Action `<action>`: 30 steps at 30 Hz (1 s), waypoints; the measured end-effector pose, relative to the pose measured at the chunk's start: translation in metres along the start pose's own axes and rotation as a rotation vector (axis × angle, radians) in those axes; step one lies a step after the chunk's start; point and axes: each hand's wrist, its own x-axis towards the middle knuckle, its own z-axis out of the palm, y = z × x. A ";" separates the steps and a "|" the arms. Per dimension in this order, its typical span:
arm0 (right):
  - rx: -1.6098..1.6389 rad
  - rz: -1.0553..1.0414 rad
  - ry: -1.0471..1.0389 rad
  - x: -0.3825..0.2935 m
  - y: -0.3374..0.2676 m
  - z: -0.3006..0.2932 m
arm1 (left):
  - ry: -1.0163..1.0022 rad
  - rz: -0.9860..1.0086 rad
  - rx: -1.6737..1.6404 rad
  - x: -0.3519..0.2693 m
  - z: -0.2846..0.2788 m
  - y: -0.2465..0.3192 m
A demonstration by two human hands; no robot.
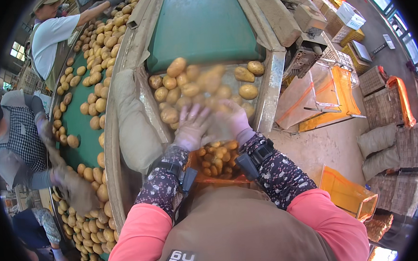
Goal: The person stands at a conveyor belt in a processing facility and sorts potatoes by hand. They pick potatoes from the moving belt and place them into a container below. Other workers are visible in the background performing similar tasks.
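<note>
My left hand, in a thin pale glove, lies spread with its fingers apart against the near edge of a heap of potatoes. Beside it my right hand has its fingers curved inward at the same heap; blur hides whether a potato is in it. These potatoes rest on a metal chute at the lower end of a green conveyor belt. Some in the middle are blurred by motion. Below my hands, against my brown apron, an orange mesh bag stands open with potatoes inside.
Metal side rails flank the chute, with a stuffed cloth bolster at left. Beyond, co-workers stand along another potato-covered belt. At right are mesh bags on a frame, stacked plastic crates and another orange bag.
</note>
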 end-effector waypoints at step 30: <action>0.285 -0.076 -0.283 -0.020 -0.079 -0.036 | -0.099 0.045 0.024 0.001 0.001 0.011</action>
